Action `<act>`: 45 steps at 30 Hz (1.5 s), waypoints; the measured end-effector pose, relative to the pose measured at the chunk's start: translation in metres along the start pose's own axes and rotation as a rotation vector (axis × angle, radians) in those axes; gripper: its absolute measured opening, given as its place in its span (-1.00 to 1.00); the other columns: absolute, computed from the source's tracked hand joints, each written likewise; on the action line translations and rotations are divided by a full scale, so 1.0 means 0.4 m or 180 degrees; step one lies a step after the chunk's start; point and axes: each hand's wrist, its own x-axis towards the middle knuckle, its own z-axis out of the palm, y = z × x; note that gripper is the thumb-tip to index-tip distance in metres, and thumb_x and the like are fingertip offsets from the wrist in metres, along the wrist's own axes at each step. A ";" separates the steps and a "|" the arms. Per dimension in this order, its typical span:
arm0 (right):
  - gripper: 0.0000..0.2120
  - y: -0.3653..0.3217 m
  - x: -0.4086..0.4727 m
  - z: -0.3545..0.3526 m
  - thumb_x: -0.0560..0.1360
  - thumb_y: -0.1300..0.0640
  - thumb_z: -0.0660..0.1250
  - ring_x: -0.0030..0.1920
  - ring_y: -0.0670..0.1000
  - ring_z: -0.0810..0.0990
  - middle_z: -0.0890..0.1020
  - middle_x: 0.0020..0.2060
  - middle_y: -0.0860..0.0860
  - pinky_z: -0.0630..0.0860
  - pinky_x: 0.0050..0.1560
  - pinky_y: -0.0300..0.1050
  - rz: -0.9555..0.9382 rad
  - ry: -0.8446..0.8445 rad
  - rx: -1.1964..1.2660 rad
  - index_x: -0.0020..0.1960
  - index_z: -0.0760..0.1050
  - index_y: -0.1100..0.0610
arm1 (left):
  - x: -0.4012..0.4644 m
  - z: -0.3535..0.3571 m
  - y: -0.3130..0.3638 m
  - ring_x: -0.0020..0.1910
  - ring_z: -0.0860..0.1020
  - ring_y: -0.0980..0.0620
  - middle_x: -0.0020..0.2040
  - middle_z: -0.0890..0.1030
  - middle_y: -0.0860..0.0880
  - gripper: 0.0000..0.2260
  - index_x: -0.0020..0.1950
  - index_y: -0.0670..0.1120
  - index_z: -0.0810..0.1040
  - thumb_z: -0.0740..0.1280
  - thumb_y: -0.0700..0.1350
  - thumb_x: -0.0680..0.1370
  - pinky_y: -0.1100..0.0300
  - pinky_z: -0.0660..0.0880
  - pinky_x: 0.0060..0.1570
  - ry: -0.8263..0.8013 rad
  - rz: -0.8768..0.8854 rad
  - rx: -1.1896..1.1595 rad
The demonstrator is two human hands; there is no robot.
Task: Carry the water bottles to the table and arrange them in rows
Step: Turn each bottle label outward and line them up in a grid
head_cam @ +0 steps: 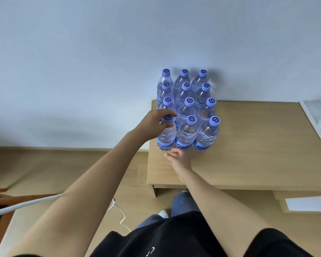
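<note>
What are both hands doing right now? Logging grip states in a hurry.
Left hand: grips the neck of the front-left bottle, just under its cap.
Right hand: open, holding nothing, just before the front row.

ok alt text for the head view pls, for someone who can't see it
Twelve blue-capped water bottles stand in a three-by-four block at the left rear corner of a wooden table against a pale wall. The left hand holds the near-left bottle around its neck, while the right hand hovers open just before the front row.

occluded: front-left bottle (166, 134) neck | cropped: tray (317, 117) right edge
</note>
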 end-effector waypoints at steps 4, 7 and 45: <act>-0.76 -0.032 0.024 0.048 0.47 0.03 0.50 -0.11 0.05 0.58 0.63 -0.12 0.04 0.45 -0.08 -0.12 -0.0051 0.0356 0.0017 -0.07 0.49 0.14 | 0.000 0.000 -0.003 0.14 0.55 -0.13 0.14 0.63 -0.10 -0.72 0.22 -0.13 0.60 0.40 -0.27 0.51 -0.05 0.46 0.25 0.0032 -0.0024 -0.0020; -0.66 -0.045 0.043 0.065 0.44 -0.03 0.51 -0.11 0.18 0.61 0.64 -0.18 0.12 0.45 -0.12 -0.06 -0.0030 0.0601 -0.0315 -0.13 0.50 0.22 | 0.000 0.002 -0.004 0.13 0.55 -0.14 0.13 0.63 -0.11 -0.72 0.23 -0.13 0.61 0.40 -0.27 0.52 -0.05 0.46 0.24 0.0062 -0.0011 -0.0019; -0.60 0.024 0.042 -0.049 0.45 -0.08 0.49 0.12 0.09 0.53 0.66 0.05 0.03 0.44 -0.05 -0.07 -0.0400 0.1599 -0.0747 0.14 0.61 0.17 | 0.087 0.077 0.133 -0.01 0.52 -0.10 0.09 0.65 -0.13 -0.72 0.21 -0.18 0.60 0.40 -0.28 0.49 0.15 0.40 0.02 -0.0536 0.0753 0.1118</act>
